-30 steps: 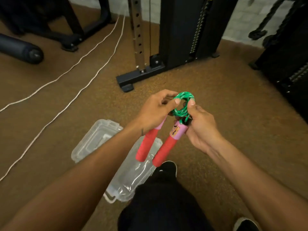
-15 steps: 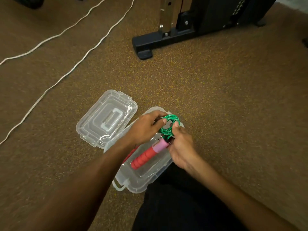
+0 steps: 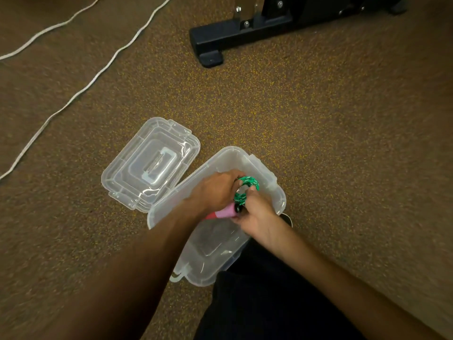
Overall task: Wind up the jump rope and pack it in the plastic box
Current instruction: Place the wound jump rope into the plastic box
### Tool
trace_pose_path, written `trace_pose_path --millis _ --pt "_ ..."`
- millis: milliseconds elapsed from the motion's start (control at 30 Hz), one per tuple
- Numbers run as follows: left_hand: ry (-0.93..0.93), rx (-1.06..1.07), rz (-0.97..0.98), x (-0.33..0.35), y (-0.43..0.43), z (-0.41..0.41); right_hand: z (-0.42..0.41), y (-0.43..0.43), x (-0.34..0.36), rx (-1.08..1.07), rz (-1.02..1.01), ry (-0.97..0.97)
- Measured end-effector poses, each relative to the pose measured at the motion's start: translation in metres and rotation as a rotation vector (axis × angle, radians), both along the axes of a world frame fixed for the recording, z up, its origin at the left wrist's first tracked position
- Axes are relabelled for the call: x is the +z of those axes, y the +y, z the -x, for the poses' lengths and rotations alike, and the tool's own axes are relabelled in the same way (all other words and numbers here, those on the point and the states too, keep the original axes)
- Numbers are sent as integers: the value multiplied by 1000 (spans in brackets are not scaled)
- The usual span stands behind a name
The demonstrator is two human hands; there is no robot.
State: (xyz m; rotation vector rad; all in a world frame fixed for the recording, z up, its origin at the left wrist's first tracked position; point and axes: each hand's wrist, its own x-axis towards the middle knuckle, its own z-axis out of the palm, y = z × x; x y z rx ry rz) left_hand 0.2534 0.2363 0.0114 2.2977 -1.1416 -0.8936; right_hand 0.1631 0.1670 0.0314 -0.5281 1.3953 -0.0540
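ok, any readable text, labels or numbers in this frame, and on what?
No text is readable here.
Jump rope, pink handle end: no print shows.
Plastic box and lid: clear, no marks legible.
Black machine base: no label visible.

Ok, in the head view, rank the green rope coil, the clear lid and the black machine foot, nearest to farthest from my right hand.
1. Green rope coil: gripped by the right hand, over the plastic box.
2. Clear lid: lying just left of the box.
3. Black machine foot: far ahead, beyond the box.
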Motion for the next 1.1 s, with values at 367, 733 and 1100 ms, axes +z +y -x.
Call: trace_pose_path --millis 367,733,1100 --pt "-177 -230 -129 -54 -5 -5 -29 -6 -59 237 44 223" --pt "-264 -263 -151 -46 -9 -3 -26 -16 -70 682 374 379" --pt "-390 -71 -423 -36 41 56 -29 -17 -70 711 418 392"
